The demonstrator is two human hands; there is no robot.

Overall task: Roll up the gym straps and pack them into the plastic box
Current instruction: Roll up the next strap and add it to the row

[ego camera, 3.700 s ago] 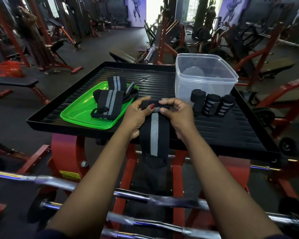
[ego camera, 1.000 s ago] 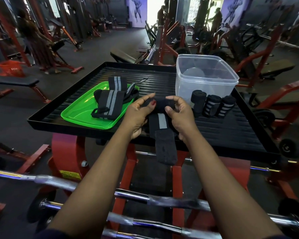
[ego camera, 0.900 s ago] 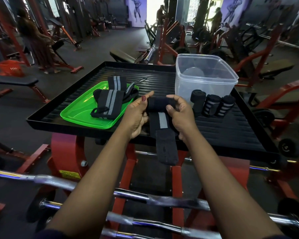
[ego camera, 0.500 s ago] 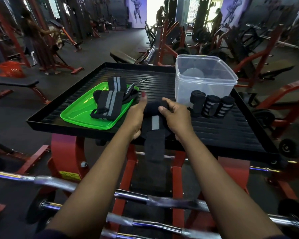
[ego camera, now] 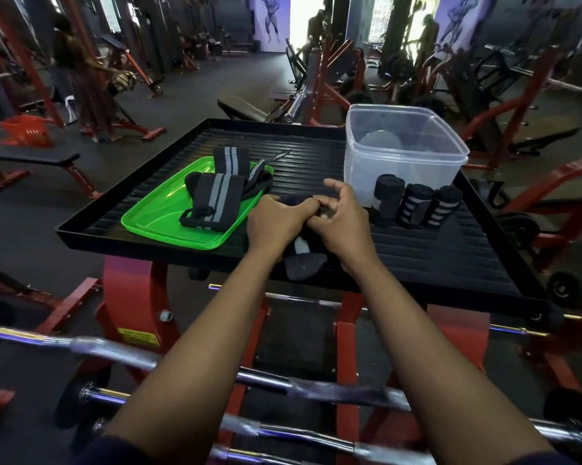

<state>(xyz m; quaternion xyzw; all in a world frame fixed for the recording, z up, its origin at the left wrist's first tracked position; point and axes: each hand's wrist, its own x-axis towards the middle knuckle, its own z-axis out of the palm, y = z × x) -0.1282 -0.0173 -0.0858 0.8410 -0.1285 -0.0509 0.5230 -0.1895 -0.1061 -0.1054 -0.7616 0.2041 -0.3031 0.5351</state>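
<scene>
I see a matt black ribbed plastic tray (ego camera: 316, 152) mid-frame, a glossy bright-green plastic tray (ego camera: 155, 216) at its left, a smooth translucent plastic box (ego camera: 417, 162) upper right, woven matt black cloth straps with grey stripes (ego camera: 216, 199), and shiny chrome metal bars (ego camera: 115, 352) along the bottom.

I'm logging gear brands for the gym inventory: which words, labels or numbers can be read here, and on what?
No text is legible.
Yellow sticker on the red stand: print too blurred to read.
Yellow label on the barbell: too blurred to read.
Wall poster: a drawn figure, no words visible.
</scene>
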